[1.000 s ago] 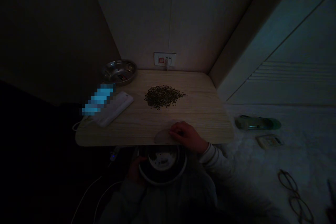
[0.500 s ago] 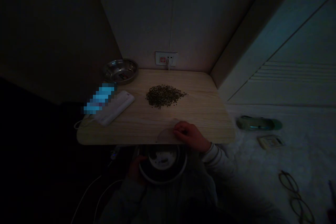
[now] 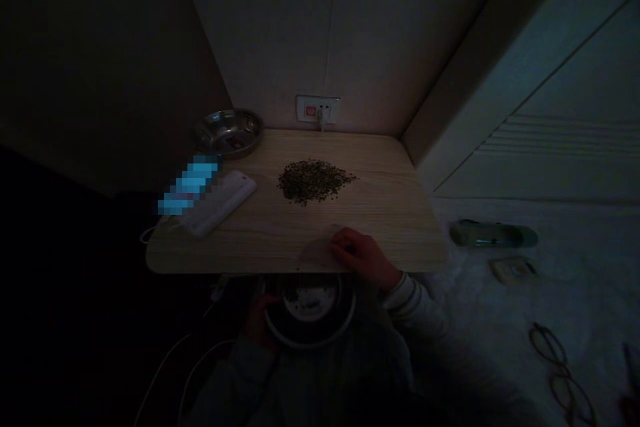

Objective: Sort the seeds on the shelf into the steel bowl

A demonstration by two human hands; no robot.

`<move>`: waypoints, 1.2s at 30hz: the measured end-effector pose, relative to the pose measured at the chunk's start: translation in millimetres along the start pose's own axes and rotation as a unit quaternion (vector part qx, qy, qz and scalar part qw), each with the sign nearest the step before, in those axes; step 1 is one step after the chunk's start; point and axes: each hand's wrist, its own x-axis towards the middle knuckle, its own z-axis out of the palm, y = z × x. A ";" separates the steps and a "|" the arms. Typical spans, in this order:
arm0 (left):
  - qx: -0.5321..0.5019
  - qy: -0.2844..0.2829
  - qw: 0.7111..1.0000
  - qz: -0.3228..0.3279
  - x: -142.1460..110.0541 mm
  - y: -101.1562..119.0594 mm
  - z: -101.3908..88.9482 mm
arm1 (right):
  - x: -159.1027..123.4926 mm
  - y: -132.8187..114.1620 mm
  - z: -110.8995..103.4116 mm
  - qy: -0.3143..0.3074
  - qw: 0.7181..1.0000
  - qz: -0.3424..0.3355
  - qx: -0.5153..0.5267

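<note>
In the dim head view my right hand (image 3: 363, 257) is closed at the front edge of the wooden table (image 3: 400, 213). Its fingers pinch a thin, see-through sheet with a rounded edge (image 3: 314, 252), which lies low over the tabletop. Farther back, a loose pile of small dark beans or seeds (image 3: 314, 181) is spread on the wood. Below the table edge, my left hand (image 3: 260, 323) grips the left rim of a metal bowl (image 3: 311, 340). A few dark grains show on the bowl's bottom. Some of the left fingers are lost in shadow.
A second metal bowl (image 3: 229, 133) stands at the table's back left. Before it lie a lit, blurred-out phone (image 3: 190, 183) and a white power bank (image 3: 223, 203) with a cable. A wall socket (image 3: 318, 109) is behind. Glasses (image 3: 560, 367) and a green case (image 3: 493, 235) lie right.
The view has shifted very slightly. Both hands, the see-through sheet, the held bowl and the pile keep practically the same places.
</note>
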 end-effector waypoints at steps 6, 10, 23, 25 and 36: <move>0.019 0.002 1.000 0.014 5.1 -3.1 -3.1 | 0.4 0.0 -0.3 -0.018 0.998 -0.045 -0.038; 0.018 -0.001 1.000 0.010 3.2 -2.0 -1.0 | 0.8 -2.4 -0.9 -0.029 0.996 -0.061 -0.062; 0.046 0.015 0.999 0.011 -3.1 1.7 3.7 | 7.4 -8.1 13.9 -0.017 0.994 -0.064 -0.087; 0.046 0.020 0.999 0.014 -7.0 2.8 6.1 | 9.6 -10.5 17.9 -0.012 0.993 -0.065 -0.100; 0.047 0.000 0.999 -0.017 0.6 1.1 -0.8 | 17.9 11.1 -6.9 0.066 0.989 0.006 -0.130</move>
